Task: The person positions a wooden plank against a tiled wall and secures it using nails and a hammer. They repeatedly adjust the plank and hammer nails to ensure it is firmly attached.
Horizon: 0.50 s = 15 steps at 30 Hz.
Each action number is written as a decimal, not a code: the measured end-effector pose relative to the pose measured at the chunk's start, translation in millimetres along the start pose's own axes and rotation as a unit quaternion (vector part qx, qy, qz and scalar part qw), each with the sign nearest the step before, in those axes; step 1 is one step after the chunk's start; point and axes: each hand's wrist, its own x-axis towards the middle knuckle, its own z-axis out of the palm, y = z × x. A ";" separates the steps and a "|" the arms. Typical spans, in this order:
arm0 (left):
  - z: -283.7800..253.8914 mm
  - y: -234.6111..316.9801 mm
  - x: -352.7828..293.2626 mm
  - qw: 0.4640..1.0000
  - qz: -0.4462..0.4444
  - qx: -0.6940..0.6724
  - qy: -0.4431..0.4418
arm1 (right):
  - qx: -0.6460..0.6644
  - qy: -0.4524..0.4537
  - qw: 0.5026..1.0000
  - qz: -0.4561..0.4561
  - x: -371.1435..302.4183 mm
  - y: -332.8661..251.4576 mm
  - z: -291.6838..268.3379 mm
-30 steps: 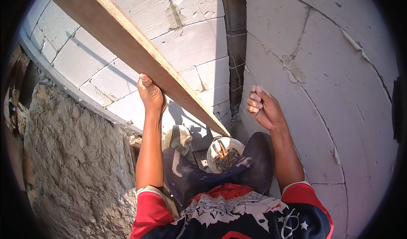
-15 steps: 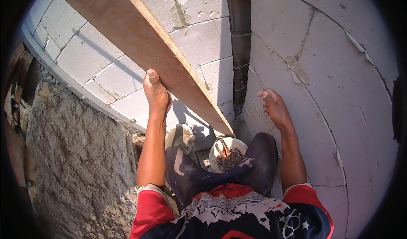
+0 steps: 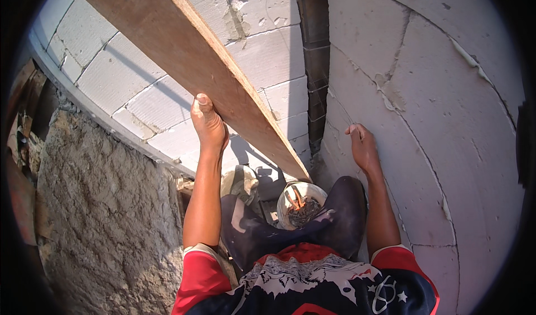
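Note:
My left hand [image 3: 208, 124] grips the near edge of a long brown wooden board [image 3: 201, 63], its thumb lying along the face and its other fingers hidden behind. The board leans diagonally, its lower end close to the wall corner above a bucket. On the right, my right hand [image 3: 363, 146] is closed in a pinch on a thin wire [image 3: 345, 111], which runs up and left toward the corner gap. Between my knees stands the white bucket [image 3: 283, 208], holding dark wire pieces [image 3: 304, 213] and a tool with orange handles [image 3: 296, 196].
White block walls [image 3: 268, 52] rise ahead and on the right [image 3: 435, 125]. A dark vertical gap [image 3: 316, 63] with metal bars separates them. Rough grey earth or mortar [image 3: 100, 203] lies at left, beside wood scraps [image 3: 22, 119]. A pale sack-like object [image 3: 243, 184] sits left of the bucket.
My right hand has shifted slightly right and lower, its fingers turning more closed around the wire. My left hand stays on the board, which has hardly moved.

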 end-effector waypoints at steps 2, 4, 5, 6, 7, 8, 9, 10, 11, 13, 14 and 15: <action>-0.4 -0.3 0.3 1.000 0.000 0.003 0.001 | 0.022 -0.011 0.999 0.031 -0.4 -0.4 0.2; 0.9 -0.5 0.7 1.000 -0.002 0.002 0.002 | 0.027 -0.026 0.998 0.057 1.3 10.0 1.9; 1.5 -0.7 0.9 1.000 -0.003 0.001 0.003 | 0.036 -0.026 0.997 0.066 1.5 13.6 3.3; 1.7 -1.4 0.9 1.000 -0.004 0.003 0.002 | 0.045 -0.027 0.996 0.076 1.5 16.1 5.0; 1.8 -2.0 0.9 1.000 -0.006 0.005 0.001 | 0.053 -0.027 0.995 0.085 1.5 17.7 5.9; 2.0 -2.6 1.1 1.000 -0.007 0.007 0.000 | 0.062 -0.030 0.993 0.092 1.8 18.4 7.1; 3.2 -3.2 1.3 1.000 -0.010 0.004 -0.002 | 0.069 -0.032 0.992 0.100 1.9 16.8 7.9; 4.9 -3.2 1.6 1.000 -0.013 0.000 -0.005 | 0.076 -0.034 0.991 0.108 2.1 16.2 8.0; 6.6 -3.1 1.8 1.000 -0.015 -0.003 -0.007 | 0.072 -0.032 0.993 0.092 3.4 22.4 9.5; 11.2 -2.2 2.0 1.000 -0.017 -0.003 -0.010 | 0.065 -0.026 0.996 0.058 7.3 30.7 12.5; 13.0 -2.4 2.2 1.000 -0.018 -0.004 -0.011 | 0.051 -0.027 0.997 0.054 7.2 34.3 12.9; 12.4 -3.5 2.6 1.000 -0.018 -0.003 -0.012 | 0.039 -0.030 0.998 0.049 6.1 25.1 13.2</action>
